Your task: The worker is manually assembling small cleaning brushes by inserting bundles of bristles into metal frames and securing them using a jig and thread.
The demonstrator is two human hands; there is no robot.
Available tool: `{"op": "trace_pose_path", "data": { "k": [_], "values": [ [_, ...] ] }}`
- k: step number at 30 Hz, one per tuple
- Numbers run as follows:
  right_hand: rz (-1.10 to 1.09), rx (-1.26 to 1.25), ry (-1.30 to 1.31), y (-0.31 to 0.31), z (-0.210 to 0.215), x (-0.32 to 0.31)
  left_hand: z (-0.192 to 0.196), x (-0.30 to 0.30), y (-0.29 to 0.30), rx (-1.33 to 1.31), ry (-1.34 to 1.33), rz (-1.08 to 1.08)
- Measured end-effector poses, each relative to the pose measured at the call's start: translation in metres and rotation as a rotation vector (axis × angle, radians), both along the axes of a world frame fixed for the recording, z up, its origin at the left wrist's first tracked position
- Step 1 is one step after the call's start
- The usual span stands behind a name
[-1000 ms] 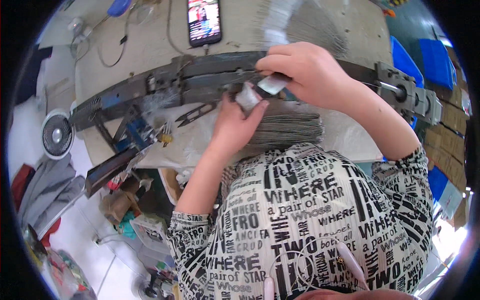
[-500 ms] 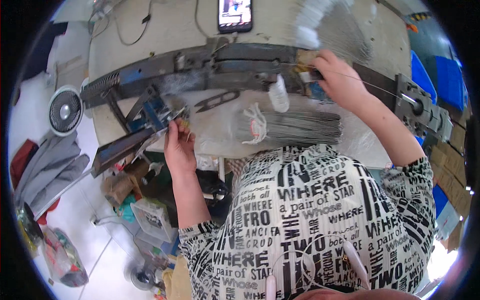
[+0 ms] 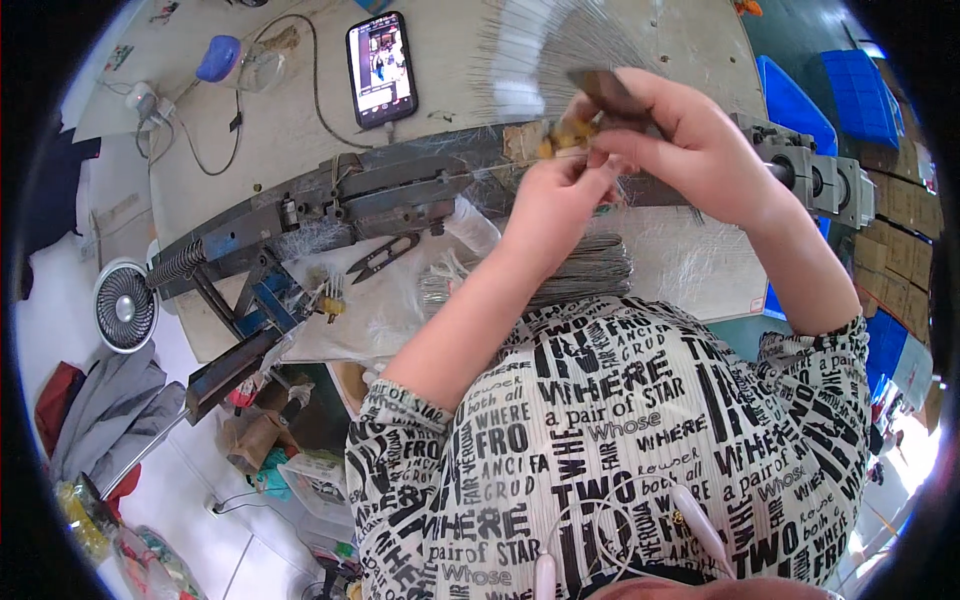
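Observation:
My two hands meet above the long grey metal machine (image 3: 360,195) on the bench. My left hand (image 3: 555,200) pinches the small yellow end piece (image 3: 563,137) from which a fan of thin silver wires (image 3: 540,50) spreads away from me. My right hand (image 3: 700,145) grips a dark brown flat piece (image 3: 608,92) just above that yellow end, its fingers touching my left hand's fingertips. How the dark piece joins the wires is hidden by my fingers.
A bundle of grey wires (image 3: 592,272) lies under my forearms. Black scissors (image 3: 385,258) and a blue lever (image 3: 262,300) sit lower left on the machine. A phone (image 3: 380,68) lies beyond it. A small fan (image 3: 125,305) stands left, blue crates (image 3: 800,100) right.
My left hand left the blue lever and came up right to meet my right hand. The right hand lifted off the machine, and the wire fan is now held between them.

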State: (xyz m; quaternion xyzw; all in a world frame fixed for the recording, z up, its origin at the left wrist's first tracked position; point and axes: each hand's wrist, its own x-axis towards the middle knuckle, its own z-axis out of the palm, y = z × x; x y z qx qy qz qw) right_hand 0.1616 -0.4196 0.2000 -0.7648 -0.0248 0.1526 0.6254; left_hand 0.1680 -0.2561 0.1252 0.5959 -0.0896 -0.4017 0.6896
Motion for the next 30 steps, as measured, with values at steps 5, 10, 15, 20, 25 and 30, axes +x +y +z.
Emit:
{"op": "trace_pose_path", "data": {
  "k": [5,10,15,20,25,30],
  "values": [
    [0.019,-0.263,-0.161,0.000,-0.025,0.009,0.016,-0.018,0.032,-0.100,0.378,0.458],
    [0.150,-0.385,-0.340,0.015,-0.021,0.010,0.018,-0.020,0.045,-0.219,0.435,0.479],
    [0.128,-0.422,-0.330,0.016,-0.033,0.011,0.031,-0.011,0.032,-0.393,0.562,0.475],
    [0.045,-0.433,-0.359,0.007,-0.009,0.007,0.024,-0.007,0.043,-0.653,0.739,0.437],
    [0.049,-0.735,-0.727,0.022,-0.003,-0.015,0.026,-0.007,0.044,-0.649,0.713,0.467],
    [0.117,-0.918,-0.783,0.013,-0.006,-0.007,0.028,-0.006,0.043,-0.680,0.726,0.472]
  ]
}}
